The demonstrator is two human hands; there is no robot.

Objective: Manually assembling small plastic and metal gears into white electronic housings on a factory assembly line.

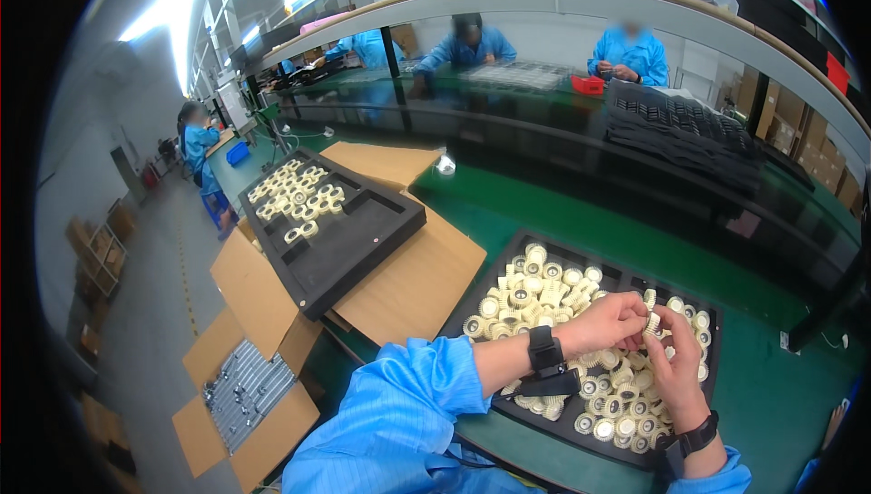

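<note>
Holds a small cream cap pinched in the right hand's grip, just right of the left hand; cannot tell the left grip's hold or the cap's long axis. Lower down, loose caps in a black tray on the green worktop.

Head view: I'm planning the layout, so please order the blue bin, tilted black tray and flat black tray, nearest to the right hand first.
1. Flat black tray: beneath the right hand.
2. Tilted black tray: to the left, mid-view.
3. Blue bin: far left, toward the back.
</note>
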